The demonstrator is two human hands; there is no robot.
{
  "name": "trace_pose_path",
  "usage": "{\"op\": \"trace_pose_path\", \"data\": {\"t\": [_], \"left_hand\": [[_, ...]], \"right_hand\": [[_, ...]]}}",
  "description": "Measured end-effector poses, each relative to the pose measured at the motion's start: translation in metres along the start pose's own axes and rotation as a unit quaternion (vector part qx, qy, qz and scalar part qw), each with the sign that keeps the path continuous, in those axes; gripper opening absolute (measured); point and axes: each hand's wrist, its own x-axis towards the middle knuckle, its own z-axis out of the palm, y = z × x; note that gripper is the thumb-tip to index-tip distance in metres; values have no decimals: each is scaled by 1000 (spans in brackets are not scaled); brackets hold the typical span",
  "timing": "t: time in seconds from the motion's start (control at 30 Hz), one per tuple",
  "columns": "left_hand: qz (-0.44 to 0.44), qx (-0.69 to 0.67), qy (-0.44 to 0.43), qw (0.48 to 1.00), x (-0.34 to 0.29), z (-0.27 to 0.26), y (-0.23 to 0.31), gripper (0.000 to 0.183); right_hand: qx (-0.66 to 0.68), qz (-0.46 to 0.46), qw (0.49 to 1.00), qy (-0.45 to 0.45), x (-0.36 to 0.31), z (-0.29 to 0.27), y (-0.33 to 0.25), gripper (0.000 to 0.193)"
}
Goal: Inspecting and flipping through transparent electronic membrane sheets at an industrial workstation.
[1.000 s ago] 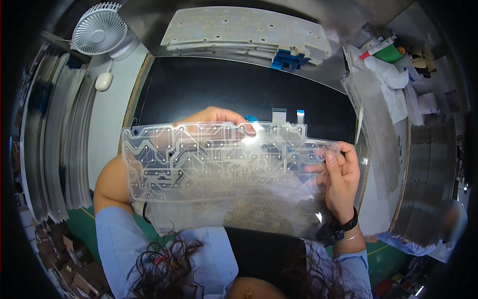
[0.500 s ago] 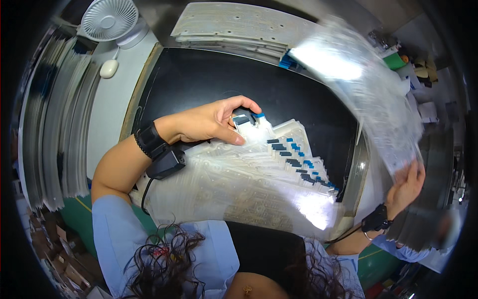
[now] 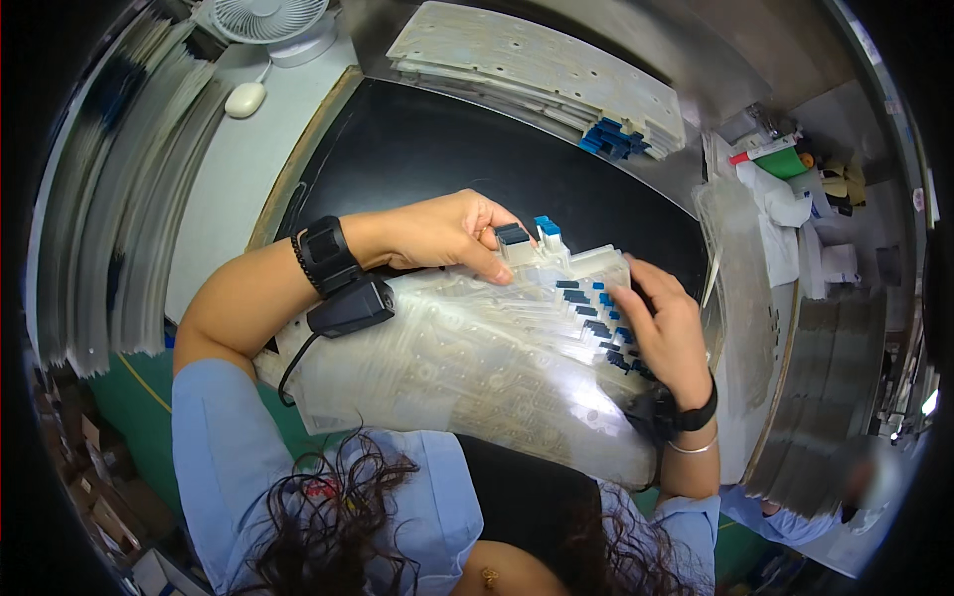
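A fanned pile of translucent plastic circuit sheets (image 3: 437, 368) lies before me, with dark and blue connector tips staggered along its right side. My left hand (image 3: 452, 238) is closed on the far edge of the upper sheets, thumb on top, beside tabs with dark and blue ends. The tips of its other fingers are partly hidden. At the pile's right corner is my right hand (image 3: 671, 323), its thumb and forefinger apart, beside the sheet edges and connector tips. Whether it touches a sheet is hard to tell.
Across the black work surface (image 3: 427, 149) stands another stack of sheets (image 3: 537, 60) with blue tips. More sheets (image 3: 740, 288) lie to the right. A white fan (image 3: 268, 20) and a mouse (image 3: 245, 99) sit at left, near upright sheet stacks (image 3: 129, 219). Another person's sleeve (image 3: 785, 521) shows lower right.
My right hand has come back left from the right side, where it held a blurred, moving sheet; that sheet has left the hand. My left hand stays at the pile's tabs. The view has shifted slightly.
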Motion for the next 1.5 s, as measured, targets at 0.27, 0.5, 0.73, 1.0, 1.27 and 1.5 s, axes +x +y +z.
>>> {"op": "trace_pose_path", "data": {"t": [0.27, 0.5, 0.73, 1.0, 1.27, 1.5], "left_hand": [[-4, -24, -15, 1000, 6, -7, -11, 40], [-13, -48, -10, 999, 5, -7, -6, 35], [-26, -46, -4, 999, 4, -3, -2, 36], [-14, -24, -2, 1000, 4, -7, -6, 42], [-23, -1, -1, 1000, 3, -6, -2, 41], [-24, -15, 4, 1000, 4, -4, -2, 40]], "right_hand": [[103, 73, 988, 93, -10, 14, -13, 21], [331, 141, 930, 68, -6, 19, 10, 14], [354, 153, 922, 35, -6, 16, 22, 14], [388, 172, 904, 54, -2, 15, 12, 11], [383, 174, 907, 2, 3, 15, 22, 10], [384, 176, 906, -15, 3, 14, 29, 10]]}}
